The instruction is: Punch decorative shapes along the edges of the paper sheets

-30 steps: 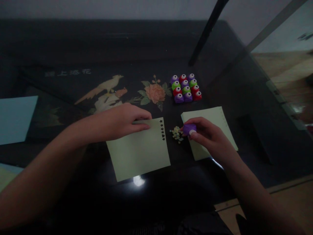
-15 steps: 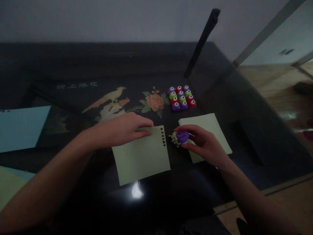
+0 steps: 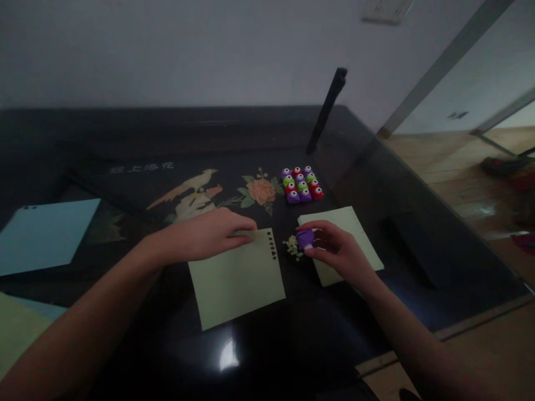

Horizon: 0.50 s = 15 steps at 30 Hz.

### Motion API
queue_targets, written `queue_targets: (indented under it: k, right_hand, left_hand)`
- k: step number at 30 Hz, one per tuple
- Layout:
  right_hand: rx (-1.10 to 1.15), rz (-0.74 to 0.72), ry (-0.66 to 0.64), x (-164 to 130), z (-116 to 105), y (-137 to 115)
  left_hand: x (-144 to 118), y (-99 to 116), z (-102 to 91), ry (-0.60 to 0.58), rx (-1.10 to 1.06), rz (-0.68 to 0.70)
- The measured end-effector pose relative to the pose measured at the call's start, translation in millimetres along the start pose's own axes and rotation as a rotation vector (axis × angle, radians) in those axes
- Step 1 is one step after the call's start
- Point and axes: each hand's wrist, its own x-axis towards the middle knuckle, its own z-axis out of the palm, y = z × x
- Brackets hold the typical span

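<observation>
My left hand (image 3: 217, 231) pinches the top edge of a pale yellow-green paper sheet (image 3: 240, 289) lying on the dark table. Star-like cut-outs run in a row along the sheet's right edge. In my right hand (image 3: 340, 250) is a small purple craft punch (image 3: 305, 238), held between thumb and fingers just right of that sheet and apart from it. Tiny paper bits (image 3: 292, 248) lie on the table beside the punch. Partly under my right hand rests a stack of similar yellow-green paper (image 3: 363, 239).
Behind the stack sits a block of purple, red and green punches (image 3: 301, 185). A black stick-like object (image 3: 328, 111) rises near the far edge. Blue sheets (image 3: 50, 234) and a yellow sheet (image 3: 20, 328) lie left. A dark flat object (image 3: 412, 248) is at right.
My view has tilted up a little. The punch has turned in my right hand, and more of the paper bits show. My left hand keeps its pinch on the sheet.
</observation>
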Motion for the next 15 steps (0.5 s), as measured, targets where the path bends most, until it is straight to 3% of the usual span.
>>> queue_targets:
  k: [5, 9, 15]
  right_hand:
    - [0.127, -0.001, 0.127, -0.4, -7.0, -1.7]
    - [0.288, 0.019, 0.148, -1.7, -17.9, -5.2]
    - [0.271, -0.086, 0.222, -3.1, -37.9, -12.4]
  left_hand:
    - [-5.7, -0.3, -1.1, 0.016, -0.065, 0.024]
    - [-4.6, 4.8, -4.3, 0.003, -0.199, 0.041]
    - [27.9, 15.2, -4.5, 0.049, -0.454, 0.04]
